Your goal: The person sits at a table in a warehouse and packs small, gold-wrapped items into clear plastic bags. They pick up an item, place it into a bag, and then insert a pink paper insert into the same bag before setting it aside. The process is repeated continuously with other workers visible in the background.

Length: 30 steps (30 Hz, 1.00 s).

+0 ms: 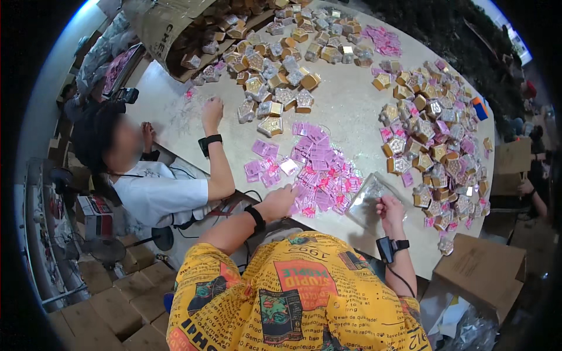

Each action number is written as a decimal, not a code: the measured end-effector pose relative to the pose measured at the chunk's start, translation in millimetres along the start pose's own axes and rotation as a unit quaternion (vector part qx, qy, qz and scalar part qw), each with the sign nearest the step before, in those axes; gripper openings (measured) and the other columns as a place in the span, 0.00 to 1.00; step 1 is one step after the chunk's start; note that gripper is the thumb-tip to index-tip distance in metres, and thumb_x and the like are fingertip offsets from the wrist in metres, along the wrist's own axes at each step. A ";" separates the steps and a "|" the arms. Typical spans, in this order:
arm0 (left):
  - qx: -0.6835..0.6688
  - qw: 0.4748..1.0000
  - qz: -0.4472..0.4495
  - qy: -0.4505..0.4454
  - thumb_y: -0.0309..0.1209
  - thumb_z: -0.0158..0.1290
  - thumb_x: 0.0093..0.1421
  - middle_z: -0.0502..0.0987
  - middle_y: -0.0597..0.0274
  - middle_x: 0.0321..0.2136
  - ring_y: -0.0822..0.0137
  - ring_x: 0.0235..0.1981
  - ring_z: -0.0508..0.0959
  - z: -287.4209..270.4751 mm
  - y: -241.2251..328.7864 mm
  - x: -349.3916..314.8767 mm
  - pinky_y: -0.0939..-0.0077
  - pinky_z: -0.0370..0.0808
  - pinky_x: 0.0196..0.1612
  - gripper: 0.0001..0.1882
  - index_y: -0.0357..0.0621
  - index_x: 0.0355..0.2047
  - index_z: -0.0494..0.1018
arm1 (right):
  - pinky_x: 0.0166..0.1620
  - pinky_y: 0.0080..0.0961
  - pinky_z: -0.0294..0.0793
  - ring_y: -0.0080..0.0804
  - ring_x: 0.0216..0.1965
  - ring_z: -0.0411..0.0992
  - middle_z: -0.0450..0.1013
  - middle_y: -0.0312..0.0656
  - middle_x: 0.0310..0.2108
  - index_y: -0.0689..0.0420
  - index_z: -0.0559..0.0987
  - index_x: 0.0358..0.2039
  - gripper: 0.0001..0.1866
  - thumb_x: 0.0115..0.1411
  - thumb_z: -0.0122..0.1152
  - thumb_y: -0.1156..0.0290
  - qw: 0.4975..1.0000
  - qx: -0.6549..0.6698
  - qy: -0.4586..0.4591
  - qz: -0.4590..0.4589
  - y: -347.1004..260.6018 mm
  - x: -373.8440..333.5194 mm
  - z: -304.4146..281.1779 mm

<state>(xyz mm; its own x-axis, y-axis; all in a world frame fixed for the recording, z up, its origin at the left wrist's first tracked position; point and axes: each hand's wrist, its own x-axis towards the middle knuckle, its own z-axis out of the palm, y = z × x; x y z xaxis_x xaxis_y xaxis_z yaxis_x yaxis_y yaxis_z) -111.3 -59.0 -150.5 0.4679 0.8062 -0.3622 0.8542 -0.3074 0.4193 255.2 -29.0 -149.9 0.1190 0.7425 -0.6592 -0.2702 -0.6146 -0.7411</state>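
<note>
My left hand (280, 202) is closed at the near left edge of a heap of pink printed cards and small pink packets (321, 181). Its fingertips touch or hover by the cards, and what they pinch, if anything, is hidden. My right hand (391, 210) has its fingers curled together over the right part of a clear rectangular plastic piece (366, 205). Whether that is a box or a bag I cannot tell, nor whether the fingers grip it. A few pink cards (264, 149) lie apart, left of the heap.
Gold house-shaped boxes with clear fronts (281, 76) cover the far table; another pile (436, 140), mixed with pink packets, fills the right side. A co-worker's hand (213, 111) is raised over the table at left. Cardboard boxes (477, 269) stand at the near right.
</note>
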 end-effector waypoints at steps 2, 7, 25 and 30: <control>-0.003 1.000 -0.017 0.015 0.30 0.63 0.40 0.67 0.48 0.38 0.47 0.35 0.74 6.7 0.3 2.8 0.59 0.73 0.36 0.33 0.39 0.46 0.59 | 0.21 0.15 0.68 0.21 0.20 0.69 0.74 0.39 0.26 0.58 0.73 0.32 0.06 0.61 0.51 0.70 1.000 0.010 -0.009 -0.005 -4.4 -2.2 7.1; -0.072 0.996 -0.016 0.054 0.30 0.59 0.41 0.69 0.46 0.36 0.48 0.36 0.74 -3.4 -4.5 14.3 0.59 0.71 0.39 0.28 0.37 0.43 0.61 | 0.22 0.16 0.69 0.21 0.20 0.69 0.73 0.39 0.26 0.58 0.72 0.33 0.05 0.61 0.52 0.70 0.999 0.014 -0.039 -0.021 -12.8 -2.5 18.4; -0.740 0.668 -0.032 -0.071 0.24 0.48 0.55 0.74 0.58 0.37 0.66 0.37 0.77 -103.3 -7.9 53.0 0.72 0.76 0.41 0.22 0.37 0.51 0.63 | 0.32 0.17 0.71 0.21 0.28 0.71 0.75 0.38 0.32 0.60 0.77 0.33 0.05 0.55 0.57 0.74 0.935 -0.112 -0.298 -0.154 -39.4 2.0 156.2; -0.766 0.635 -0.012 -0.097 0.24 0.48 0.55 0.74 0.57 0.35 0.63 0.37 0.77 -107.4 11.3 49.2 0.68 0.77 0.44 0.18 0.37 0.47 0.64 | 0.36 0.22 0.73 0.25 0.31 0.73 0.76 0.38 0.32 0.59 0.77 0.29 0.03 0.57 0.55 0.76 0.938 -0.006 -0.346 -0.032 -38.7 4.3 168.3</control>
<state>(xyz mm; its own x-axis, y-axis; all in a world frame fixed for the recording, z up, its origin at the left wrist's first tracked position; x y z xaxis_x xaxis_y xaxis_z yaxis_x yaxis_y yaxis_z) -103.0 31.4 -74.2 0.6043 0.6789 -0.4171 -0.2924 0.6759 0.6764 105.4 42.7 -102.6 -0.5139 0.7710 -0.3760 -0.2731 -0.5626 -0.7803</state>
